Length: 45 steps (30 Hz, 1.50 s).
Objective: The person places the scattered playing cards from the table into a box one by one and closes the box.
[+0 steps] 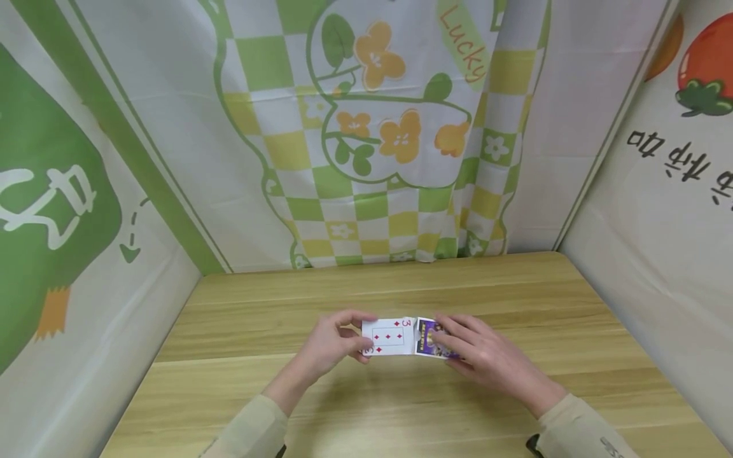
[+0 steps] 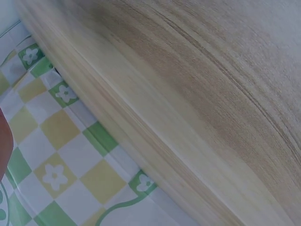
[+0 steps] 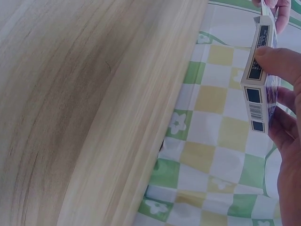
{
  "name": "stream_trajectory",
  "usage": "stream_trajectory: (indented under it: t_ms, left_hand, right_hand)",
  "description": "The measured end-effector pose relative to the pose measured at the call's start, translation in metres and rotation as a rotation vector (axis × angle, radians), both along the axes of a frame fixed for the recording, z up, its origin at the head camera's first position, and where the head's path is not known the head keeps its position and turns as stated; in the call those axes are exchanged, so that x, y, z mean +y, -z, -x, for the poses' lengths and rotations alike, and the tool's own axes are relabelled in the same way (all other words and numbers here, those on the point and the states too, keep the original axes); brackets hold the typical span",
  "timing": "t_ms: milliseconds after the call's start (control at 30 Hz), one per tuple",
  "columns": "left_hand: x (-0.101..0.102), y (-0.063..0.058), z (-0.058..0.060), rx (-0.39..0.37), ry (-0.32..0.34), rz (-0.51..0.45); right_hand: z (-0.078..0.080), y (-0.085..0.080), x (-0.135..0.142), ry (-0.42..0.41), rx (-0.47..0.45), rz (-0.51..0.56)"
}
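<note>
In the head view my left hand [image 1: 332,343] pinches the left end of a white playing card [image 1: 388,337], a three of diamonds, face up. Whether more cards lie beneath it cannot be told. My right hand [image 1: 483,350] grips a purple card box [image 1: 425,337], its left end meeting the card's right end. How far any card reaches into the box is unclear. The right wrist view shows the box's narrow sides [image 3: 256,110], one with a barcode, under my right thumb [image 3: 280,61]. Left fingertips [image 3: 283,14] appear beyond it. Only a sliver of finger [image 2: 4,143] enters the left wrist view.
Both hands are above a wooden table [image 1: 366,407]. A checked green, yellow and white cloth [image 1: 378,216] hangs behind its far edge. Printed fabric walls [image 1: 647,242] stand at the left and right.
</note>
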<state>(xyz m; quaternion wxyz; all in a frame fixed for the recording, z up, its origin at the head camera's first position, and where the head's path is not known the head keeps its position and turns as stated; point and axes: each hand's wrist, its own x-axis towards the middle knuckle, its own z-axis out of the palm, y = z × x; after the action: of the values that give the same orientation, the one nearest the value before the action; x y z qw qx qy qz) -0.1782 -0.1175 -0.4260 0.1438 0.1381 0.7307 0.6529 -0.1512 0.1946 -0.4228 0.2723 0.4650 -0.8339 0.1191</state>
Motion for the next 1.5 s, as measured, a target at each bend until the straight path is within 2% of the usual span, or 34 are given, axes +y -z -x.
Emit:
stream_trajectory:
  t_ms: [433, 600, 767, 1067, 1300, 1400, 1500]
  left_hand:
    - [-0.005, 0.002, -0.004, 0.081, 0.042, -0.015]
    - [-0.005, 0.000, -0.005, 0.114, 0.058, 0.035]
    - [-0.005, -0.001, -0.006, 0.140, 0.062, 0.113]
    - [-0.003, -0.001, -0.005, 0.126, 0.011, 0.156]
    - [0.002, -0.005, -0.006, 0.123, -0.034, 0.192]
    - [0.002, -0.007, -0.007, 0.120, -0.031, 0.178]
    - [-0.001, -0.009, -0.008, 0.074, -0.011, 0.132]
  right_hand:
    - [0.002, 0.000, -0.002, -0.041, -0.006, 0.033]
    - [0.002, 0.001, -0.004, -0.083, 0.035, 0.050]
    - [0.002, 0.001, -0.005, -0.102, 0.037, 0.046]
    - [0.000, 0.001, -0.005, -0.092, 0.010, 0.044]
    - [0.000, 0.001, -0.005, -0.083, 0.012, 0.040]
    - [0.000, 0.000, -0.005, -0.081, 0.014, 0.043]
    - [0.000, 0.000, -0.005, -0.083, 0.016, 0.045]
